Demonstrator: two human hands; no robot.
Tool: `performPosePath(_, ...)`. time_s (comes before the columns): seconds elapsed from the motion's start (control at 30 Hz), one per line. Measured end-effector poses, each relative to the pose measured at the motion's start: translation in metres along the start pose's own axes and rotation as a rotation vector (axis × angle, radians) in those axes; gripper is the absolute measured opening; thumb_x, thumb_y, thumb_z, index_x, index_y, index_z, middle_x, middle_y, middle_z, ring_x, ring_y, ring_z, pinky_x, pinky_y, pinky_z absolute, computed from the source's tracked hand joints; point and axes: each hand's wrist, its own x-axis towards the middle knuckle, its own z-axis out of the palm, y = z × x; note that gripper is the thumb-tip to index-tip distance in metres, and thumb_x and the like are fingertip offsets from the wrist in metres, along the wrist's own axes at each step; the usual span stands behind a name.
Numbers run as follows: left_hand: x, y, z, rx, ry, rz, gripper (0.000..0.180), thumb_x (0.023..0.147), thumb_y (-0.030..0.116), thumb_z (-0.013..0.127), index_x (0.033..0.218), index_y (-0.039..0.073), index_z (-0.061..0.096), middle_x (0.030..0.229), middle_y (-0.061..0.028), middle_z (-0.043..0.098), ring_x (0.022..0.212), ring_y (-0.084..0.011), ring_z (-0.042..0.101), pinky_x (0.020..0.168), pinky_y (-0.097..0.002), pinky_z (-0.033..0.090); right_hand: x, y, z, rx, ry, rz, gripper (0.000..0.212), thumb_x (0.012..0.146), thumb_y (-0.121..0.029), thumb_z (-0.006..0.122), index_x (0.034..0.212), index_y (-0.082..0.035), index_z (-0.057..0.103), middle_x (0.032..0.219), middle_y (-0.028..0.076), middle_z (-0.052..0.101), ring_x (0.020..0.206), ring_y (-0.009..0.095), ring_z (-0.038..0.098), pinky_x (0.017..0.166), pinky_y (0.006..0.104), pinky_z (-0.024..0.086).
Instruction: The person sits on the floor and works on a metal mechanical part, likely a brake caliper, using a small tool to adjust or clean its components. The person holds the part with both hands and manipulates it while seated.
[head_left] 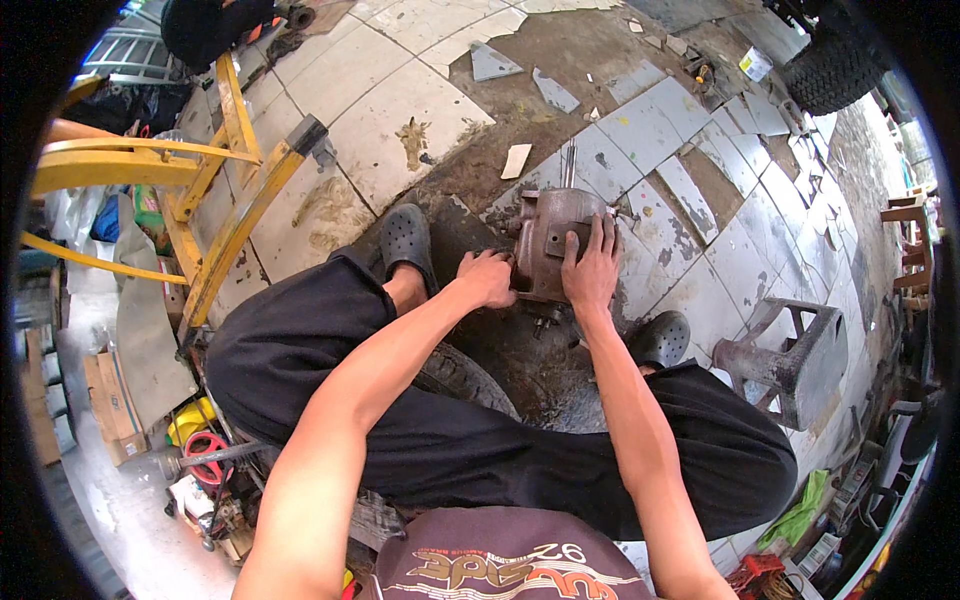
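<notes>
A brown, grimy metal gearbox casing [545, 225] stands on the dirty floor between my feet, with a thin shaft [570, 165] sticking out of its far end and a stub with fittings [545, 320] at the near end. My left hand [487, 278] is at the casing's lower left side, its fingers curled against the edge and partly hidden there. On the casing's right side lies my right hand [592, 265], fingers stretched out flat along the surface. My two dark clogs, left [406, 245] and right [661, 340], flank the casing.
A yellow metal frame [235, 225] stands at the left. A dark worn stool [790, 360] lies tipped at the right. Broken tiles [655, 125] litter the far floor near a tyre [830, 75]. Red-handled scissors [207, 455] and other clutter sit at lower left.
</notes>
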Motion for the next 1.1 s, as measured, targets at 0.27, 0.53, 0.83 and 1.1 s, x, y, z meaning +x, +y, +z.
performPosePath(0.27,0.004,0.012,-0.027,0.132,-0.286,-0.004,0.053,0.077,0.031,0.065,0.123,0.005,0.061,0.133,-0.0120,0.057,0.124,-0.0303,0.051,0.097,-0.0505,0.040,0.003,0.001,-0.001,-0.005,0.008,-0.011,0.058,0.097,-0.040,0.049,0.142,-0.004,0.040,0.150,0.018,0.037,0.138,0.041,0.032,0.112,0.0507,0.032)
performPosePath(0.53,0.005,0.019,-0.022,0.099,-0.133,-0.030,0.049,0.070,0.021,0.071,0.115,0.003,0.063,0.116,-0.0161,0.066,0.115,-0.0332,0.059,0.092,-0.0469,0.050,0.003,0.002,0.000,-0.008,0.004,0.010,0.058,0.097,-0.041,0.049,0.143,-0.006,0.041,0.151,0.016,0.035,0.138,0.042,0.033,0.111,0.0515,0.032)
performPosePath(0.83,0.001,0.005,-0.043,0.060,-0.200,0.002,0.034,0.071,0.018,0.072,0.103,0.005,0.072,0.107,-0.0146,0.071,0.102,-0.0302,0.067,0.085,-0.0428,0.055,0.003,-0.001,-0.003,0.003,0.021,-0.018,0.055,0.097,-0.037,0.052,0.141,-0.004,0.043,0.146,0.021,0.039,0.135,0.042,0.034,0.111,0.0483,0.032)
performPosePath(1.1,0.013,0.012,-0.044,0.161,-0.291,0.012,0.036,0.069,0.018,0.072,0.102,0.004,0.070,0.105,-0.0180,0.070,0.101,-0.0334,0.067,0.081,-0.0441,0.056,0.001,-0.004,-0.003,-0.002,0.007,0.000,0.056,0.097,-0.037,0.052,0.142,-0.006,0.042,0.148,0.020,0.037,0.137,0.041,0.032,0.112,0.0490,0.031)
